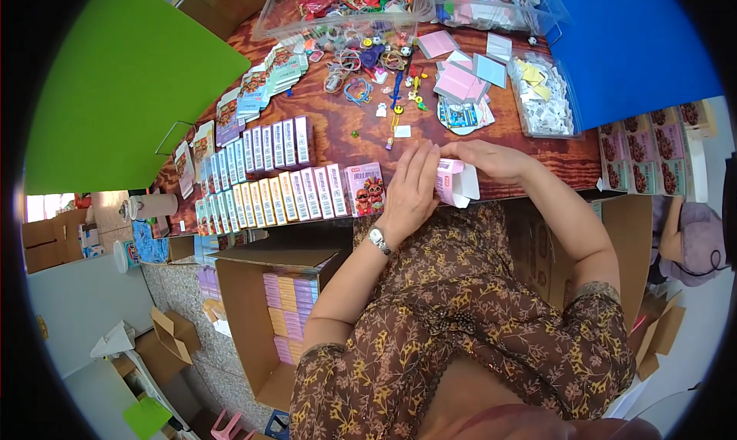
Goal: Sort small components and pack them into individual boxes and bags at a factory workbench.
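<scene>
A small pink-and-white carton [444, 183] is between my hands at the table's front edge, its near end open with a white flap sticking out. My left hand [413, 190] lies along its left side, fingers together and pointing away from me. From the right, my right hand [491, 160] closes over the far end, its fingertips meeting those of the left. Just left of my left hand, a purple carton [365, 188] with a printed front leads a row of standing cartons [295, 196]. Small toys [397, 94] and a white card [403, 131] lie beyond my fingers.
Clear plastic bins [345, 29] of trinkets stand at the back. Pink and blue cards [463, 79] lie right of centre, beside a tray of white packets [546, 98]. Below the table's left side, a cardboard box [242, 317] holds stacked cartons. Another person [695, 240] is at far right.
</scene>
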`<state>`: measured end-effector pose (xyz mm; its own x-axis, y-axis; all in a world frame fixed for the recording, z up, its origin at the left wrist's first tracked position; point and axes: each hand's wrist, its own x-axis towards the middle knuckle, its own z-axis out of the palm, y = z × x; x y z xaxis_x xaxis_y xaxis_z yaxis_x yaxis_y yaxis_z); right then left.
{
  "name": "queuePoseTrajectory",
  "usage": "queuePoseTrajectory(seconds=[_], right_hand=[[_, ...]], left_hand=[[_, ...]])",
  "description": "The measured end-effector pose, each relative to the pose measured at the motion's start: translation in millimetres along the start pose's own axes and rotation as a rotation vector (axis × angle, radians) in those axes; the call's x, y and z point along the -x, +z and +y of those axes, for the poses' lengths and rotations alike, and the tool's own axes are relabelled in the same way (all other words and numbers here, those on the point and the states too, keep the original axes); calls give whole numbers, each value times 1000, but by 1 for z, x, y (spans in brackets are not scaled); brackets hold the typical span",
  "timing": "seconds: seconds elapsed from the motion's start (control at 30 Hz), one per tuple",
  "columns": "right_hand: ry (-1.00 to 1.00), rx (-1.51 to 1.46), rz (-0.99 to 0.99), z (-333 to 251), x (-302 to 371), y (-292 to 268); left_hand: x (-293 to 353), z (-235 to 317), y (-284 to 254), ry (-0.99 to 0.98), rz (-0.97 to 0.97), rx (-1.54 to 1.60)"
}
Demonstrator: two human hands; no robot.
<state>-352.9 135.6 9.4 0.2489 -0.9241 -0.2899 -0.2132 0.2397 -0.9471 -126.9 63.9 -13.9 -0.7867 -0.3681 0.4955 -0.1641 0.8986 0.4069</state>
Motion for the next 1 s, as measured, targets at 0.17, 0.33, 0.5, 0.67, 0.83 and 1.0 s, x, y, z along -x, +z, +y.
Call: queuePoseTrajectory(seconds=[0.17,0.33,0.5,0.67,0.83,1.0], right_hand=[[156,413,478,-10,-52,-81],[371,1035,622,13,-83,-111],[258,1056,653,15,-87,-109],[-4,451,651,44,-75,-124],[107,495,688,10,-51,-103],[-164,308,772,-18,-17,-80]], left_hand=[[5,7,-4,-294,113,274],[13,19,2,-424,97,348],[19,17,0,-452,102,373],[19,13,11,-505,131,543],[20,3,21,-665,193,480],[9,-3,24,-660,227,280]])
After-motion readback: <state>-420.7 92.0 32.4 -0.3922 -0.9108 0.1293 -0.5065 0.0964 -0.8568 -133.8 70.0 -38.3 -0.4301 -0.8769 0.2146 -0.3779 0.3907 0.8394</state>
